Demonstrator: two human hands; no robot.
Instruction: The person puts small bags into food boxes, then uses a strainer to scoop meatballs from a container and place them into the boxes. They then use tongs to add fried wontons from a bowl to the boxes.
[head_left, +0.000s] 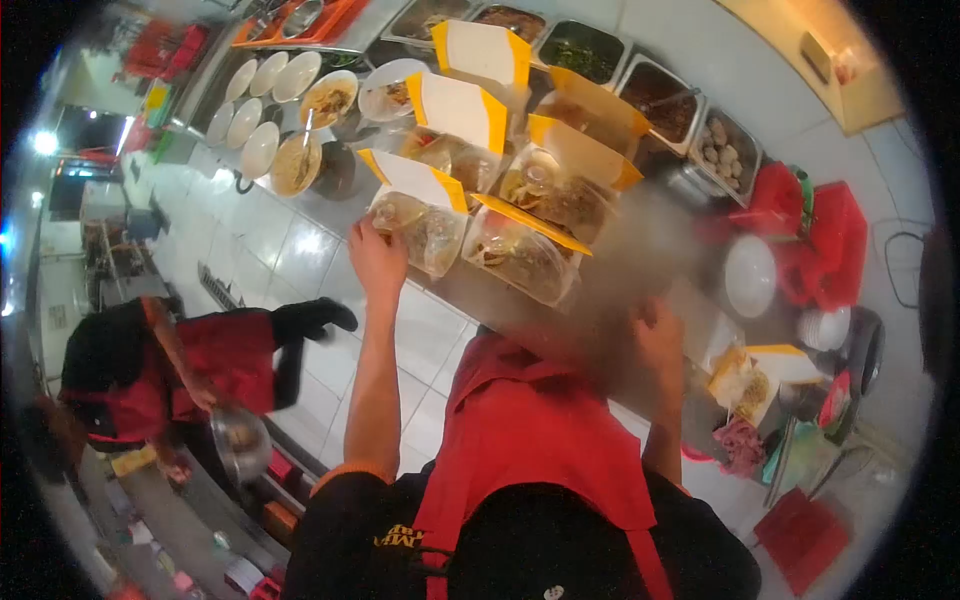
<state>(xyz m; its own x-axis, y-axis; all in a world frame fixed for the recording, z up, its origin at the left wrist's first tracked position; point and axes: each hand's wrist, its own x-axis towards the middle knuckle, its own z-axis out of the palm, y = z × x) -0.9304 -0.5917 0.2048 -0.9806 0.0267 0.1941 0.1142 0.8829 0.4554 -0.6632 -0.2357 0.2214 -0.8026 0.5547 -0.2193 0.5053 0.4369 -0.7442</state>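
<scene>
Several open takeaway boxes with yellow-edged lids stand on the counter [520, 318], holding food and clear plastic packets. My left hand [379, 255] is at the near left corner of the leftmost box [421, 232], its fingers bent at the rim beside a packet; whether they grip anything is hidden. Beside it stands another open box [520, 262]. My right hand [657, 335] is over the counter to the right, apart from these boxes, blurred, with its fingers partly hidden. Further right, a smaller open box [745, 388] holds noodles.
Metal food trays [578, 52] line the back. White bowls [259, 150] and a noodle bowl [296, 164] stand at the left. Red baskets [838, 245] and a white bowl [750, 276] are at the right. Behind, at the left, a person [150, 370] in a red apron holds a metal bowl [240, 444].
</scene>
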